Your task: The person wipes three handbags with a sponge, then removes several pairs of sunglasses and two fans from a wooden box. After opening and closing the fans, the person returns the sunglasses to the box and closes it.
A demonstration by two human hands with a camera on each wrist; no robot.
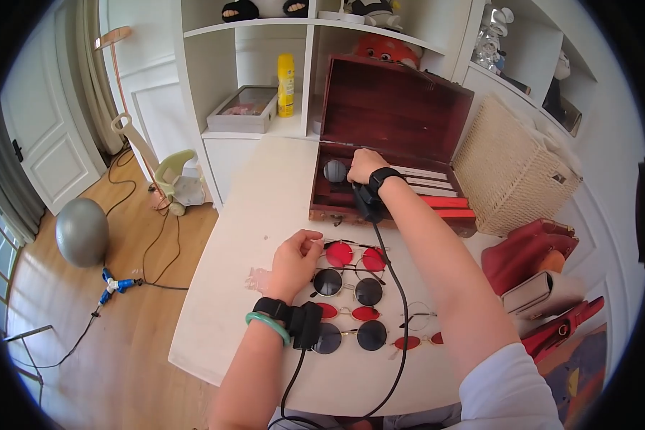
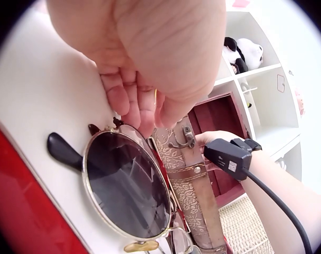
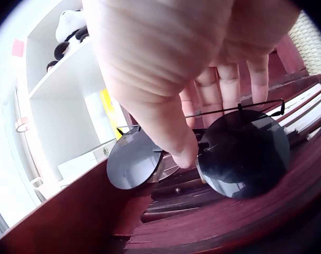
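My right hand [image 1: 368, 166] pinches a pair of black round sunglasses [image 3: 245, 153] at the bridge, thumb in front and fingers behind, inside the open dark-red wooden box [image 1: 337, 208]. One dark lens shows left of that hand in the head view. My left hand [image 1: 295, 259] is at the table, its fingers loosely bent beside the top pair of red-lensed glasses [image 1: 340, 254]. Below these lie dark round sunglasses [image 1: 327, 282], narrow red glasses [image 1: 365, 313] and larger dark sunglasses [image 1: 371, 335]. In the left wrist view, dark lenses [image 2: 128, 185] lie just below the left fingertips.
White strips [image 1: 426, 174] and red strips [image 1: 444, 213] lie in the box. Clear glasses [image 1: 419, 319] and small red glasses [image 1: 407, 343] lie right of the rows. A woven basket [image 1: 512, 168] and bags [image 1: 527, 251] stand at the right. Wrist-camera cables [image 1: 401, 294] cross the table [image 1: 222, 301].
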